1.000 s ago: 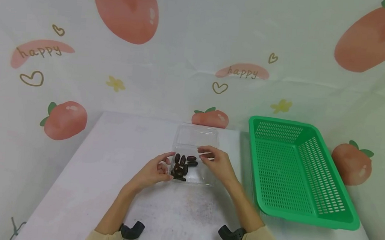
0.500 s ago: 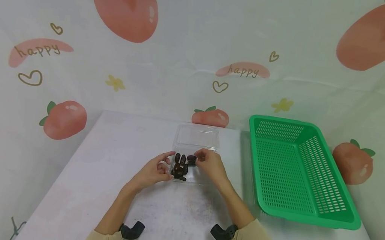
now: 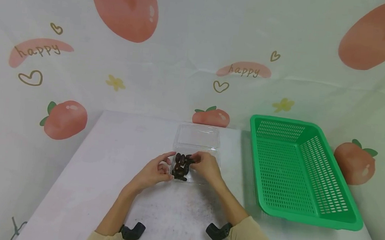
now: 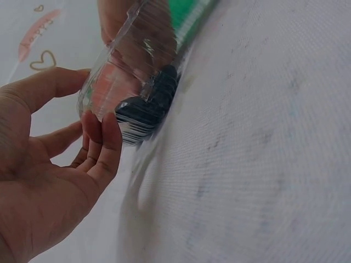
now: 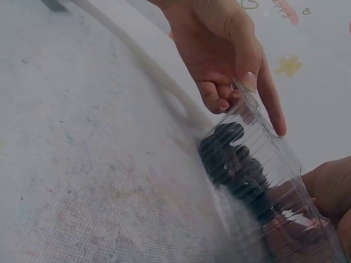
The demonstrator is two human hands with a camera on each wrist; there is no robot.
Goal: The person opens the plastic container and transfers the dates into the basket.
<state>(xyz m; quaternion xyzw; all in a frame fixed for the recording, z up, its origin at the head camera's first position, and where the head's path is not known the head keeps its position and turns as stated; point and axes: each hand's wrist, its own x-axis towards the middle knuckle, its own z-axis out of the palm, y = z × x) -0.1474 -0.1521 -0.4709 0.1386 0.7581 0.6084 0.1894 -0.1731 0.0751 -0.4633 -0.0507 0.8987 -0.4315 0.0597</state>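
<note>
An open clear plastic clamshell box (image 3: 195,177) lies on the table, holding several dark brown, oblong dates (image 3: 179,170) bunched in its left half. With thumb and forefinger spread along the rim, my left hand (image 3: 152,173) grips the box's left side, its other fingers curled against the outer wall. My right hand (image 3: 208,168) reaches inside from the right, fingertips pinching a date (image 3: 189,158) at the upper part of the cluster. The right hand partly hides the box's right half. In the right wrist view the dates (image 5: 230,159) show through the clear wall.
The box's clear lid (image 3: 198,136) stands folded back behind it. To the right is a large green plastic basket (image 3: 255,166) with slotted walls. A printed cloth backdrop (image 3: 169,73) hangs behind the white-covered table (image 3: 116,140).
My right hand has come down and left into the box, reaching the two right-hand dates, which have shifted left against the others. The left hand has stayed in place.
</note>
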